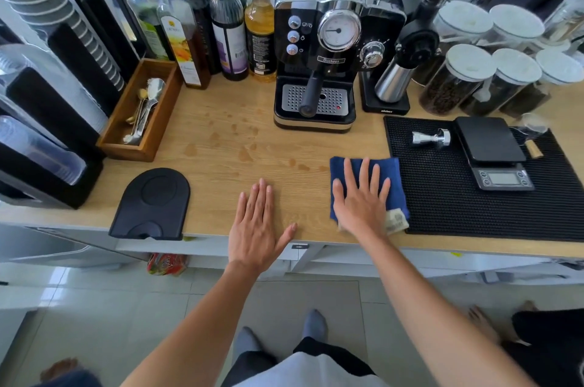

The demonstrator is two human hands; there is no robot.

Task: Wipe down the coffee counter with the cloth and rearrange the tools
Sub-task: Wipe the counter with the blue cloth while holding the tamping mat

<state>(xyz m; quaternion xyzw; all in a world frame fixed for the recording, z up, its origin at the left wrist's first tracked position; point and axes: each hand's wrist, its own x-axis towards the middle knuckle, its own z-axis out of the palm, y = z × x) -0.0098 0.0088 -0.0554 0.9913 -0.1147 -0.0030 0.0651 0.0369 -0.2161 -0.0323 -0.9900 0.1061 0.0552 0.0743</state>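
Note:
A folded blue cloth (392, 172) lies on the wooden counter (221, 153) near its front edge, just left of a black rubber mat (442, 209). My right hand (360, 200) presses flat on the cloth with fingers spread. My left hand (257, 222) rests flat on the bare counter to the left, holding nothing. Brown coffee drips dot the wood between the hands and the espresso machine (328, 48). On the mat lie a steel tamper (431, 137) and a black scale (493, 153). A black tamping pad (151, 203) sits at the front left edge.
A wooden tray (110, 134) of spoons stands at the left beside black cup holders (53, 121). Syrup bottles (227, 23) line the back. A grinder (395, 80) and jars of beans (455, 83) stand at the back right. Another person's feet show on the floor.

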